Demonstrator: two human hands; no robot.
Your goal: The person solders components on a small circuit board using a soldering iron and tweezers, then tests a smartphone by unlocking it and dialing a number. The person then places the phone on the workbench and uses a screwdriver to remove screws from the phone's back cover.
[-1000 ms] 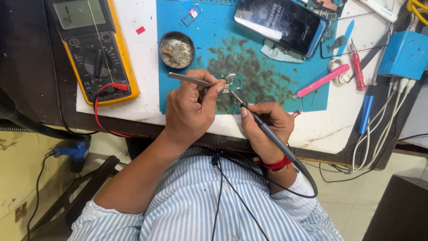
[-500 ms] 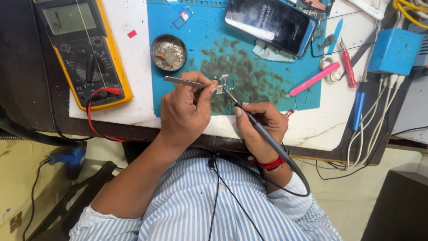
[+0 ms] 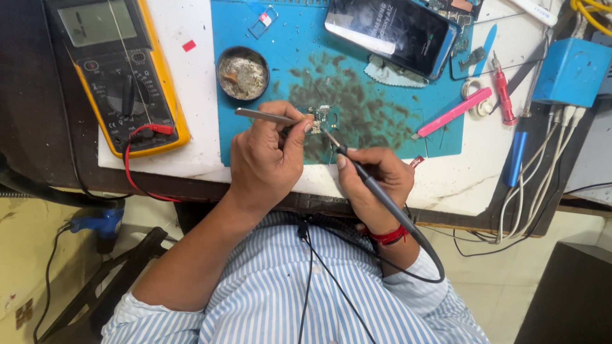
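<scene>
Head view: left hand (image 3: 264, 162) pinches tweezers (image 3: 268, 116) on a small circuit board (image 3: 322, 118); right hand (image 3: 373, 181) grips a soldering iron (image 3: 376, 185), tip touching the board. Soldering looks under way, though joints are too small to judge. Beyond the board, on the blue mat (image 3: 408, 102), lies a phone (image 3: 395, 28).

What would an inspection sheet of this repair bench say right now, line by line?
Surface: white table with a stained blue mat.
Job's things: small circuit board on the mat; tweezers; soldering iron.
Clutter: yellow multimeter, round tin, phone, pink tool, red screwdriver, blue box.
Hands: left hand grips the tweezers; right hand holds the iron, tip at the board.
Cables: red lead, white cables, iron cord.
Surroundings: yellowish floor.
</scene>
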